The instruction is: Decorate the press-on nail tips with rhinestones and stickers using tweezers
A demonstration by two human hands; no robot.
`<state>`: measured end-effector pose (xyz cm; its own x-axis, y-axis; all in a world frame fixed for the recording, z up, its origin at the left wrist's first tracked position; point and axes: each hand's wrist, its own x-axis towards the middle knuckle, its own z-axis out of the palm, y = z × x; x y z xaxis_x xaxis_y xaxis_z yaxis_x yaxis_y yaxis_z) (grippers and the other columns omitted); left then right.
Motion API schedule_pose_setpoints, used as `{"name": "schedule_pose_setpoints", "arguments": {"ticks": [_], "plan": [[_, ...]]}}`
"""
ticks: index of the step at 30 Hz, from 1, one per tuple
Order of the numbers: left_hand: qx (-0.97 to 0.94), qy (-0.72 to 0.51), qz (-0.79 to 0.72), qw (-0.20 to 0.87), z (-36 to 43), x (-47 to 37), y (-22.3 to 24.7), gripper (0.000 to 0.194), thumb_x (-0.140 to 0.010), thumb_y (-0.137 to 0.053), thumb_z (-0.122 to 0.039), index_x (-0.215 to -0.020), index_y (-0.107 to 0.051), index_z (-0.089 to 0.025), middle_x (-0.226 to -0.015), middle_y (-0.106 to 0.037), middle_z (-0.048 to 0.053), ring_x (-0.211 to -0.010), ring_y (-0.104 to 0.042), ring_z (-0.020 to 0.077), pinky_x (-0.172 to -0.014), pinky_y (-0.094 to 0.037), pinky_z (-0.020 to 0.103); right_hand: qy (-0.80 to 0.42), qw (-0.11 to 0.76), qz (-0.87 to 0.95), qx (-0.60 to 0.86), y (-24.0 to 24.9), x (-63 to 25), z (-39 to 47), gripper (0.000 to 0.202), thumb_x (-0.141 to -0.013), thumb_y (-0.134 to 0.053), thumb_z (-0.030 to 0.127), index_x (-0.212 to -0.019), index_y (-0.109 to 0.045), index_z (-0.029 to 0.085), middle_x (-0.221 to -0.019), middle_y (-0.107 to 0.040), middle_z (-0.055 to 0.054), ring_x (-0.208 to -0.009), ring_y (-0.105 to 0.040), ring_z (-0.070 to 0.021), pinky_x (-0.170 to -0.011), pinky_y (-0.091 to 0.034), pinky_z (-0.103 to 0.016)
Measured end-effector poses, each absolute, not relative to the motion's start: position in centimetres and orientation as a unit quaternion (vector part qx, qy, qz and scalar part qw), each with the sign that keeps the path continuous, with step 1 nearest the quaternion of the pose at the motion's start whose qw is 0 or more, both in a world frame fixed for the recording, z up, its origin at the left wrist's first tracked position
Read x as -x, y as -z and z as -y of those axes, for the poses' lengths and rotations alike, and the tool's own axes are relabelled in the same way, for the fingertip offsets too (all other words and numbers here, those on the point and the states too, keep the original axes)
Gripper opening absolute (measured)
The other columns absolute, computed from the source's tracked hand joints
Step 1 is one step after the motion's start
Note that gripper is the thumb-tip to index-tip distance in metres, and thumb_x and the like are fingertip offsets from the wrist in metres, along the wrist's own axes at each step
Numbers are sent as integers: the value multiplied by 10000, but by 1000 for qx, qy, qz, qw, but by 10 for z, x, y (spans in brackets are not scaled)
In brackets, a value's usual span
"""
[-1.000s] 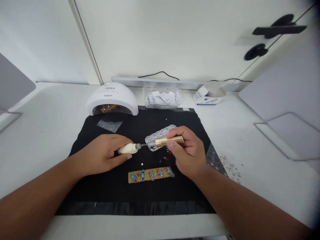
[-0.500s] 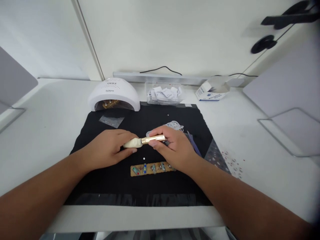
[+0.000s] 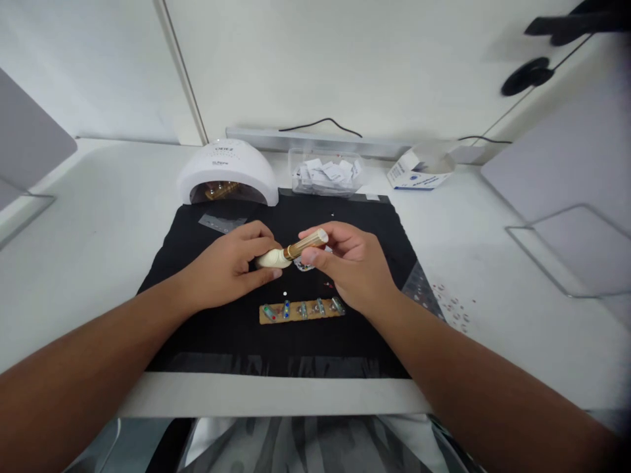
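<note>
My left hand (image 3: 241, 264) is closed round the cream body of a nail polish bottle (image 3: 273, 258), held above the black mat. Its long gold cap (image 3: 306, 245) points up and to the right, still joined to the body as far as I can see. The thumb and fingers of my right hand (image 3: 352, 259) pinch that cap. Below the hands lies a tan strip (image 3: 296, 311) bearing several silvery nail tips, some with coloured gems. A small white dot (image 3: 284, 293) rests on the black mat (image 3: 221, 335) above the strip. Something pale and patterned (image 3: 304, 265) shows partly behind the cap.
A white nail lamp (image 3: 229, 167) with a gold-coloured item inside stands at the back left. Behind the mat are a clear box (image 3: 325, 174) of white packets and an opened carton (image 3: 420, 169). Loose small pieces (image 3: 456, 309) are scattered on the white table at right.
The bottle has shifted slightly right and upward in view, and its cap end has tilted up. My right fingers have loosened around the cap. The whole view has shifted a little.
</note>
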<state>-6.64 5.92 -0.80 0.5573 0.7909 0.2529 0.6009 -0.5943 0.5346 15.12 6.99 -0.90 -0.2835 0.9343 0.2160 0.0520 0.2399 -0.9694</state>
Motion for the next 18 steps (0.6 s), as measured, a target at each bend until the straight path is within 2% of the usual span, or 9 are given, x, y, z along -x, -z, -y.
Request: {"name": "schedule_pose_setpoints", "arguments": {"ticks": [5,10,14,18], "plan": [[-855,-223,-422,203,-62,71,11,211,-922,-618,-335,-1061,-680,-188,-867,-556,10,-757,-553,142,-638,-412,250,-467,431,659,402,6,-152,-70,126,-746,-744,239,-863,-759,194,-762,-718,15,-687,-605,-134,-663,-460,-291],[-860,-195,-426,203,-66,73,15,184,-901,-623,-343,-960,-673,-175,-797,-587,-1,-754,-559,154,-656,-383,268,-443,404,683,417,1,-149,-71,109,-744,-758,237,-842,-769,190,-745,-702,18,-714,-620,-149,-679,-466,-297],[-856,-181,-440,203,-66,69,14,197,-892,-605,-362,-874,-649,-171,-787,-600,5,-739,-562,159,-625,-356,262,-360,393,739,411,-1,-149,-70,66,-771,-758,203,-834,-778,201,-755,-689,16,-772,-609,-161,-747,-445,-317],[-849,-167,-459,202,-65,66,13,221,-892,-597,-388,-862,-653,-177,-772,-610,5,-720,-566,161,-615,-352,259,-290,386,778,402,1,-149,-70,73,-810,-761,239,-878,-787,232,-760,-680,13,-810,-565,-182,-778,-428,-337]]}}
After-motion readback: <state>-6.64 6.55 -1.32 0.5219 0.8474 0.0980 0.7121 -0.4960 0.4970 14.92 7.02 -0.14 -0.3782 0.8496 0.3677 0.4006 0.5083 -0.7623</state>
